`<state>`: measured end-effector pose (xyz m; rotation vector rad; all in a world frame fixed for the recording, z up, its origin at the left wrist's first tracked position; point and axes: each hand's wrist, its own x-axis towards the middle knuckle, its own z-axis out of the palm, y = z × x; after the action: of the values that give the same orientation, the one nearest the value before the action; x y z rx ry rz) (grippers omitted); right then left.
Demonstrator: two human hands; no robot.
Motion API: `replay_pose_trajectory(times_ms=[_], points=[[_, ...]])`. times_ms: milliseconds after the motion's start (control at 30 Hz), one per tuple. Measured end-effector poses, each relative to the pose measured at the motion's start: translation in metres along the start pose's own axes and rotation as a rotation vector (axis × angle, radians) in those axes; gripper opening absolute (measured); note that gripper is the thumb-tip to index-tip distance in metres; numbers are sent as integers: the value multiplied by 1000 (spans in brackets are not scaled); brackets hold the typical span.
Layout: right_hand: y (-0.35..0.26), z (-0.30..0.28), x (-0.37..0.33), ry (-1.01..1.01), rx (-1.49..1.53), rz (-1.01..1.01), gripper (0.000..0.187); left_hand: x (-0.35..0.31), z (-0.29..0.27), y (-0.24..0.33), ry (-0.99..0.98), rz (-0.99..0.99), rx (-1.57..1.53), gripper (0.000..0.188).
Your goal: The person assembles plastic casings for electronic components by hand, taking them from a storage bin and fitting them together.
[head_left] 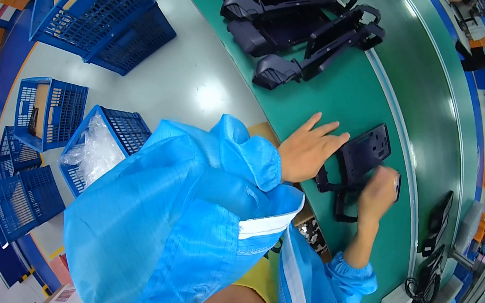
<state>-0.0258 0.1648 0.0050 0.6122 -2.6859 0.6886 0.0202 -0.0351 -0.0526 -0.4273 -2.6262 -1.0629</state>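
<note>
On the green work surface (286, 105) lies a black plastic housing (366, 151) with a flat panel and an open, frame-like lower part. My left hand (307, 152) is beside its left edge, fingers spread, the fingertips close to or touching the panel's edge. Over the lower right of the housing is my right hand (378, 194), curled closed and somewhat blurred. Whatever its fingers may hold is hidden. Farther up the surface stands a row of similar black plastic housings (280, 17), the nearest one (325, 48) tilted on its side.
Blue plastic crates (103, 14) stand on the floor to the left; one crate (128, 129) near my left arm holds clear plastic wrap (100, 150). A metal rail (408, 138) runs along the right side. Black cables (421, 291) and a white box (396, 302) sit at the lower right.
</note>
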Motion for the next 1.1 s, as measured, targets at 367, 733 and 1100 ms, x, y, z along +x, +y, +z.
replay_pose_trajectory(times_ms=[367,733,1100], points=[[-19,-3,-36,-54,1099,545,32,62,-86,-45,517,63,595,43],[-35,-26,-44,-140,1045,435,43,99,-84,-46,258,-19,1052,23],[-37,-57,-6,258,687,131,54,90,-61,-38,226,415,-111,15]])
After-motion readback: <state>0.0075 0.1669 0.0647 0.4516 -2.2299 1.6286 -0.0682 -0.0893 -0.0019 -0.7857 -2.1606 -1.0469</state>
